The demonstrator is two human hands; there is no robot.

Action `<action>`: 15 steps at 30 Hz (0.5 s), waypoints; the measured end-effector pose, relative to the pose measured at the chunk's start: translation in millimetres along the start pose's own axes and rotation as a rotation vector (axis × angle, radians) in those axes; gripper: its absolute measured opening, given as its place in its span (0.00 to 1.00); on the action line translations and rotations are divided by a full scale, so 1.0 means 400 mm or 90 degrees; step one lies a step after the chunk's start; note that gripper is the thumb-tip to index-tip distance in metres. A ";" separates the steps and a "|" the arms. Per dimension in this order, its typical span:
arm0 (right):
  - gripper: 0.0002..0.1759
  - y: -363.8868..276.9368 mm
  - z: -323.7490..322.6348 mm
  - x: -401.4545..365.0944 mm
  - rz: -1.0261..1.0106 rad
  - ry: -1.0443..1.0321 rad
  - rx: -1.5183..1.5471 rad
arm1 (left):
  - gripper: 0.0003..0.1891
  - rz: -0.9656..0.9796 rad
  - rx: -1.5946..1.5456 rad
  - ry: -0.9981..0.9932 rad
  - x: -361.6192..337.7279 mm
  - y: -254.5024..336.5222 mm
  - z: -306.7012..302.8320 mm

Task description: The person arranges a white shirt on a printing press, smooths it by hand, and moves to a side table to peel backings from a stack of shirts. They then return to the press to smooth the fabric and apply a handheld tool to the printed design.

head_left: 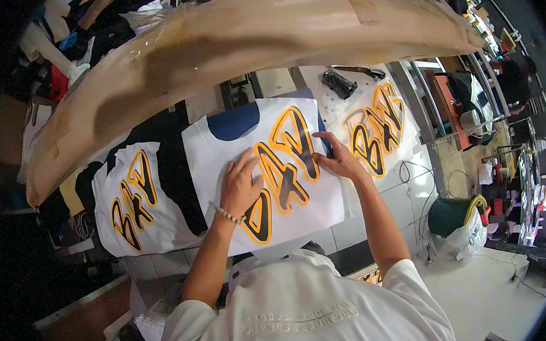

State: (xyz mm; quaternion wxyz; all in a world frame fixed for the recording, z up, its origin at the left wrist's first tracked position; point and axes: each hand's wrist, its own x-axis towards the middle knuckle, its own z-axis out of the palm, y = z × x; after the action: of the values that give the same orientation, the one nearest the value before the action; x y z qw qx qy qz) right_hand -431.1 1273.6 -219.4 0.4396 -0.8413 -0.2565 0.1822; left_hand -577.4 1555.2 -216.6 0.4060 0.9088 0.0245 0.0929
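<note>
A white printed piece with "BAD" in black and orange lies flat in front of me. Dark navy material shows in a curve at its upper edge and beside its right edge. My left hand rests on the white piece, fingers stretched out, left of the middle letter; a beaded bracelet circles that wrist. At the right edge, my right hand touches the piece with thumb and index finger apart. A second white "BAD" piece lies over black material to the left. Another "BAD" print is on the right.
A long tan covered form arches across the far side. A black plastic-wrapped object lies beyond the right print. Dark cables hang near a green bin and a white plastic bag at right.
</note>
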 end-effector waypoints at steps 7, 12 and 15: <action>0.31 -0.005 0.000 0.002 0.028 -0.016 0.042 | 0.32 0.002 0.297 0.040 -0.117 -0.007 -0.077; 0.29 -0.013 0.001 -0.003 0.053 -0.023 0.086 | 0.33 0.042 0.293 0.088 -0.152 -0.050 -0.064; 0.29 -0.008 0.009 -0.003 0.016 -0.016 0.074 | 0.33 0.057 0.297 0.105 -0.151 -0.044 -0.066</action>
State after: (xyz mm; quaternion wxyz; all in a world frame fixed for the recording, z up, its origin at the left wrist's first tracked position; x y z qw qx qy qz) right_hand -434.9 1276.8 -218.6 0.4821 -0.8150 -0.2408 0.2130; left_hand -641.0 1579.1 -221.7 0.1774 0.9674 0.0379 0.1765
